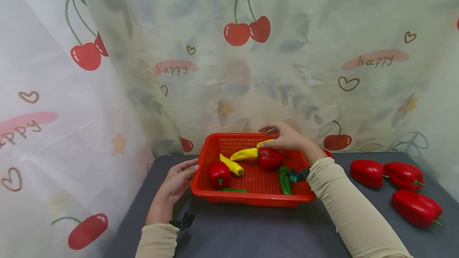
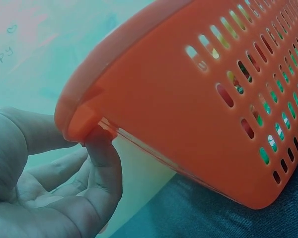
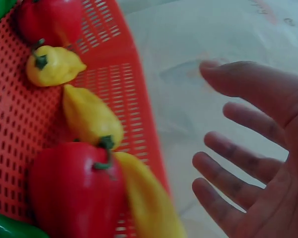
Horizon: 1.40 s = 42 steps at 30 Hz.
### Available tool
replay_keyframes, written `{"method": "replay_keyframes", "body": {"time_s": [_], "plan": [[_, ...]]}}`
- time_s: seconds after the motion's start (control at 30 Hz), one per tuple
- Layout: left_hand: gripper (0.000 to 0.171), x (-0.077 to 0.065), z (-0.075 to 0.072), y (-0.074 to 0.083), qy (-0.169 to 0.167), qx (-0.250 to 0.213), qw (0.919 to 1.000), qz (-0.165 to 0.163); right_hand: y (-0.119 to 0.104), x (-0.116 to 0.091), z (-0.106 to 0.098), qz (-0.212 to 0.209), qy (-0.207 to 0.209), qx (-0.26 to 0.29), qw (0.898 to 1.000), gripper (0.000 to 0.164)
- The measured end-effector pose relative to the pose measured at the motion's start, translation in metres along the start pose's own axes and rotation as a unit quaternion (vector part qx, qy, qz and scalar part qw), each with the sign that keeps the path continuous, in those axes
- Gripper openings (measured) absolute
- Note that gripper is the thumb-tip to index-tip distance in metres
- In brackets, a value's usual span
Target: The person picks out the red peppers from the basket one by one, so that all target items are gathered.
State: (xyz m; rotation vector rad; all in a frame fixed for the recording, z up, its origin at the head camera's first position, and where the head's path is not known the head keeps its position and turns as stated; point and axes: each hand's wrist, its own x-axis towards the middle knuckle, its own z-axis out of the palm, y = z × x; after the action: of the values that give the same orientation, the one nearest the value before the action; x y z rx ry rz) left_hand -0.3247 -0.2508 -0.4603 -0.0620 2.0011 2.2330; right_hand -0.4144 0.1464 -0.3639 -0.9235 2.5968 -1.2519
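A red plastic basket [image 1: 251, 198] stands on the dark table, its walls slotted. My left hand [image 1: 176, 182] pinches its left rim between thumb and fingers, seen close in the left wrist view. Over the far right rim hovers my right hand [image 1: 285, 135], fingers spread and holding nothing in the right wrist view. Inside the basket lie two red bell peppers [image 1: 219, 175], three yellow peppers [image 3: 92, 116] and green peppers [image 1: 285, 180]. One yellow pepper [image 3: 149, 198] leans along the far wall beside a red bell pepper [image 3: 74, 188], just below my right hand.
Three red bell peppers [image 1: 367, 173] lie on the table at the right. Another red piece [image 1: 328, 154] shows partly behind my right forearm. A curtain [image 1: 208, 102] printed with cherries hangs right behind the table [image 1: 251, 234] and along its sides.
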Motion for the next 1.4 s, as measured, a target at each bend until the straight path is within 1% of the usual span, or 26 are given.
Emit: {"method": "replay_keyframes", "body": {"time_s": [0.17, 0.33, 0.4, 0.5, 0.7, 0.8, 0.9, 1.07, 1.13, 1.27, 1.4], "plan": [[0.051, -0.001, 0.003, -0.001, -0.002, -0.001, 1.0, 0.002, 0.013, 0.002, 0.013, 0.018, -0.038, 0.004, 0.999, 0.055], [0.052, -0.001, 0.005, 0.0, -0.009, -0.002, 0.9999, 0.005, 0.021, 0.003, 0.019, 0.034, -0.05, 0.014, 0.998, 0.051], [0.052, -0.002, 0.006, 0.001, -0.007, -0.004, 0.9999, 0.006, 0.022, 0.003, 0.02, 0.038, -0.053, 0.024, 0.998, 0.05], [0.051, -0.002, 0.005, 0.002, -0.002, -0.007, 0.9999, 0.009, 0.022, 0.004, 0.02, 0.042, -0.07, 0.027, 0.996, 0.051], [0.052, -0.002, 0.002, 0.003, -0.008, -0.004, 0.9999, 0.012, 0.02, 0.004, 0.021, 0.048, -0.116, -0.008, 0.992, 0.057], [0.052, -0.002, 0.001, 0.003, -0.007, -0.005, 0.9999, 0.013, 0.02, 0.005, 0.022, 0.044, -0.122, -0.019, 0.991, 0.056], [0.051, -0.001, 0.001, 0.002, -0.006, -0.008, 0.9999, 0.013, 0.021, 0.004, 0.022, 0.042, -0.122, -0.013, 0.992, 0.055], [0.05, -0.001, 0.001, 0.002, -0.004, -0.007, 0.9999, 0.009, 0.021, 0.004, 0.022, 0.038, -0.123, 0.027, 0.991, 0.05], [0.05, -0.001, 0.001, 0.002, -0.003, -0.005, 1.0, 0.007, 0.021, 0.005, 0.022, 0.034, -0.123, 0.029, 0.991, 0.048], [0.05, -0.001, 0.001, 0.001, -0.001, -0.004, 1.0, 0.006, 0.022, 0.005, 0.024, 0.028, -0.131, 0.005, 0.991, 0.047], [0.05, -0.001, 0.001, 0.0, 0.001, 0.0, 1.0, 0.005, 0.021, 0.006, 0.027, 0.033, -0.144, -0.016, 0.989, 0.049]]}}
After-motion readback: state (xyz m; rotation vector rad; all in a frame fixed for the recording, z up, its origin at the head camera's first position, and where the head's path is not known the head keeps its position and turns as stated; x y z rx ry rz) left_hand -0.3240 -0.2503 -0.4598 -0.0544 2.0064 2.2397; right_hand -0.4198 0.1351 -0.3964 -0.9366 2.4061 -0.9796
